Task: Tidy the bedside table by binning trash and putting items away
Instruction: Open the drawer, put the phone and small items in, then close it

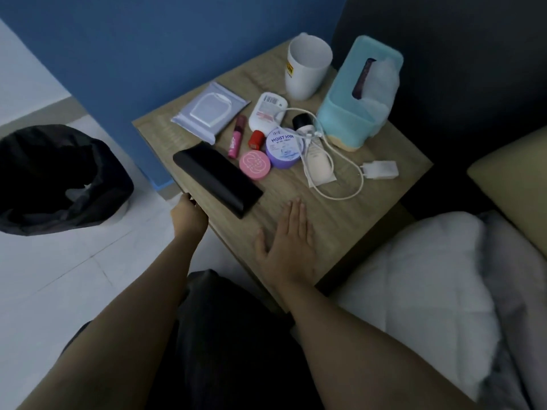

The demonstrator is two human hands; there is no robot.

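Note:
The wooden bedside table (340, 220) carries a black case (217, 179) along its left front edge. Behind the case lie a wipes pack (207, 112), a pink lip tube (236, 137), a red cap (256, 139), a pink round compact (254, 165), a purple cream jar (283, 147), a white tube (266, 112), a small bottle (315, 156) and a white charger with cable (380, 170). My left hand (189, 216) is curled against the table's front side just below the case, its fingers hidden. My right hand (288, 241) rests flat on the tabletop, fingers apart, holding nothing.
A white cup (306, 69) and a teal tissue box (359, 93) stand at the back of the table. A bin lined with a black bag (59, 179) sits on the floor to the left. A bed with a white pillow (429, 291) is at the right.

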